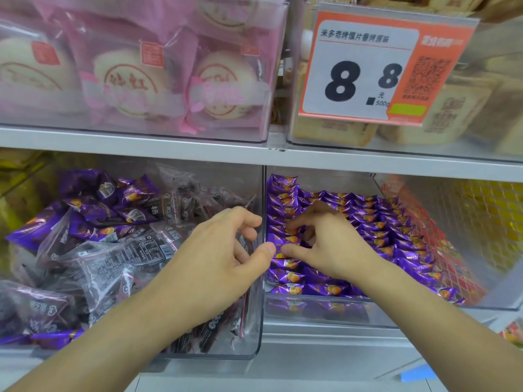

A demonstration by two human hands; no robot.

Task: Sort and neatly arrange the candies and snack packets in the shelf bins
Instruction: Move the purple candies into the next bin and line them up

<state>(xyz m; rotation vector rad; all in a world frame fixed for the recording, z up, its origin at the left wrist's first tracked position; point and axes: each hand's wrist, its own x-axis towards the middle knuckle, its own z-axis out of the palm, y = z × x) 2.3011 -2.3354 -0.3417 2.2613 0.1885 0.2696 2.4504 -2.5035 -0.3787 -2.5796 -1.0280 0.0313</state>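
Hands met at the clear plastic divider wall (263, 210) that separated two transparent bins on the lower shelf. Left of that wall, the left hand (223, 250) hovered over the left bin (249, 346) with its fingers curled loosely and its thumb stretched across toward the wall; whether it pinched anything could not be told. Right of the wall, the right hand (325, 244) rested on the purple candy packets (373, 239), fingers bent and spread, thumb and forefinger tips pressing down onto a packet without closing around it. Those packets were small, glossy foil pillows with crimped ends and an orange picture on each, standing in tight overlapping rows that filled the right bin (317, 318) from front to back. Left of the wall the contents were jumbled: crinkled clear-and-black film packets (113, 264) with printed labels and barcodes lay heaped at all angles, mixed with loose purple foil packets (93, 210) of the same shiny kind, some at the back and some at the front corner. Above the wall ran the flat grey shelf board (198, 149). Above that, to the left, sat round pale pastries in soft pink wrappers (130, 80) with red stamped seals, behind a clear bin front. Above and right of the wall hung an orange-bordered price tag (376, 72) reading 8.8, in front of square tan pastries (450, 114), blurred behind plastic.
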